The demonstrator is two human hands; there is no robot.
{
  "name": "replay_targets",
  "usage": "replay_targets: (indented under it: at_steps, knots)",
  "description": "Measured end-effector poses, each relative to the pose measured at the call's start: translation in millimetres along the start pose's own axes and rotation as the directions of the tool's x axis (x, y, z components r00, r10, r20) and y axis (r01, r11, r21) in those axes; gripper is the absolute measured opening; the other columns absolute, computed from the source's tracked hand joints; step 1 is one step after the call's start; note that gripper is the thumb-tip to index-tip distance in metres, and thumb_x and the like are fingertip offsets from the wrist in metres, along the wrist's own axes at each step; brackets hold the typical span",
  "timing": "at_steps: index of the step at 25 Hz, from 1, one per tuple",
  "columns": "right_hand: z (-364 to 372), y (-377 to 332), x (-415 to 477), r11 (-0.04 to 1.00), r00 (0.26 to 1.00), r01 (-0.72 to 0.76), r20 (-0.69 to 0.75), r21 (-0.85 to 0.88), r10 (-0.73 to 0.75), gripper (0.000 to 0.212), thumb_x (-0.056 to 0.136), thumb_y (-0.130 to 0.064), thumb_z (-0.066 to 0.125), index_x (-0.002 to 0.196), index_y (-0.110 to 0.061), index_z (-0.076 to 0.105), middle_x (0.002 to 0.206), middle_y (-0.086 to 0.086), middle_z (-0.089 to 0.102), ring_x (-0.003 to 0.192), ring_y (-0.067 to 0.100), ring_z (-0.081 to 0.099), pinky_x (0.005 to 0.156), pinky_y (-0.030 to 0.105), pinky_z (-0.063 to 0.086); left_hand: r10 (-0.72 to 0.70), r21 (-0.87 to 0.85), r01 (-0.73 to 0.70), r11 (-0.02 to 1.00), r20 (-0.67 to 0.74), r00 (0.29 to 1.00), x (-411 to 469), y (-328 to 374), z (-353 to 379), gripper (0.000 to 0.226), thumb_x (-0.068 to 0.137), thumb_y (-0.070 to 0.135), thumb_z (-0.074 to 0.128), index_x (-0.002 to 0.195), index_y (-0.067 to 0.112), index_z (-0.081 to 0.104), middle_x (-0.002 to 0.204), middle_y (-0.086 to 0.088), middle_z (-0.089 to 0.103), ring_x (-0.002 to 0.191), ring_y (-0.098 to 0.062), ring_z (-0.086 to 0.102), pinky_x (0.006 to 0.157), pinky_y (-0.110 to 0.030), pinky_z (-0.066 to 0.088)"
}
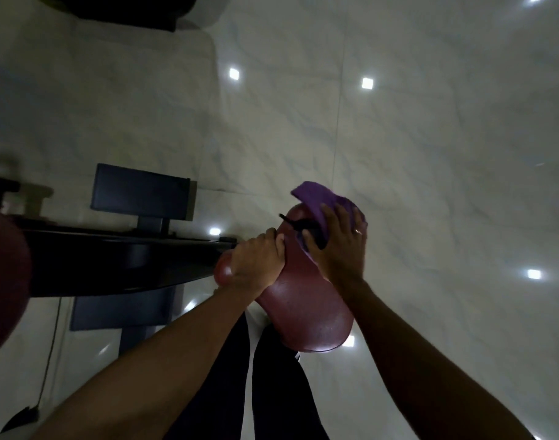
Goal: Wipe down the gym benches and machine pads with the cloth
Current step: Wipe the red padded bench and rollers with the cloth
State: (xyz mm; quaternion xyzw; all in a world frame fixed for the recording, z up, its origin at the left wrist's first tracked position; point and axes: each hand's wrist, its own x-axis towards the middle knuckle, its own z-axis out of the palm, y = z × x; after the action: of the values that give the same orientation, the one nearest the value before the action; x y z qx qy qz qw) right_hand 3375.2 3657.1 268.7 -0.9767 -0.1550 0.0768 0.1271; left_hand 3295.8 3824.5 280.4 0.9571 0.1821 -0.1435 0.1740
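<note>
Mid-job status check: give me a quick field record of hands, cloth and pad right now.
pad: maroon pad, glossy, at the end of a black frame
cloth: purple cloth, draped over pad's far end
left hand: left hand grips pad's left edge
right hand: right hand presses cloth, fingers spread
unclear: black item under right hand, unidentified

cloth (319,198) on pad (306,312), R hand (340,249) atop

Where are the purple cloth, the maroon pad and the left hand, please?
purple cloth (313,196), head view, its raised far fold.
maroon pad (306,312), head view, its bare near surface.
left hand (255,262), head view, its back.
</note>
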Motion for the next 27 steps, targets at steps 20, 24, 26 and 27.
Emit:
replay_targets:
  at_steps: [20,24,26,27]
  knots:
    - [-9,26,1,0.775,0.853,-0.521,0.188,0.358,0.487,0.082,0.082,-0.071,0.065,0.146,-0.026,0.043,0.142,0.002,0.051,0.124,0.033,0.057,0.098,0.050,0.051,-0.051,0.004,0.051,0.999,-0.017,0.999,4,1,4,0.053,0.102,0.045,0.016,0.101,0.023,0.065,0.077,0.001,0.071,0.065,-0.024,0.068,0.057,-0.031,0.049]
    - [3,-4,27,0.903,0.912,-0.405,0.131,0.143,0.389,0.063,0.092,-0.062,0.055,0.148,-0.035,0.047,0.158,-0.001,0.039,0.146,0.036,0.033,0.117,0.059,0.028,-0.058,0.022,0.059,0.998,-0.032,0.998,4,2,7,0.045,0.103,0.041,0.024,0.096,0.023,0.064,0.071,0.000,0.069,0.060,-0.026,0.066,0.054,-0.030,0.045]
    - [3,-14,9,0.964,0.968,-0.247,0.074,0.094,0.241,0.060,0.093,-0.063,0.050,0.147,-0.037,0.049,0.160,-0.001,0.038,0.151,0.036,0.022,0.121,0.062,0.016,-0.066,0.007,0.066,0.998,-0.025,0.998,6,3,5,0.042,0.104,0.038,0.026,0.095,0.023,0.064,0.072,-0.001,0.069,0.063,-0.029,0.067,0.056,-0.032,0.046]
    - [4,-14,-8,0.984,0.988,-0.149,0.056,0.093,0.145,0.060,0.094,-0.063,0.049,0.147,-0.037,0.050,0.160,-0.001,0.038,0.153,0.036,0.019,0.121,0.062,0.014,-0.076,0.001,0.076,0.997,-0.015,0.997,6,3,4,0.042,0.104,0.038,0.025,0.095,0.023,0.063,0.073,-0.002,0.069,0.065,-0.031,0.068,0.058,-0.034,0.048]
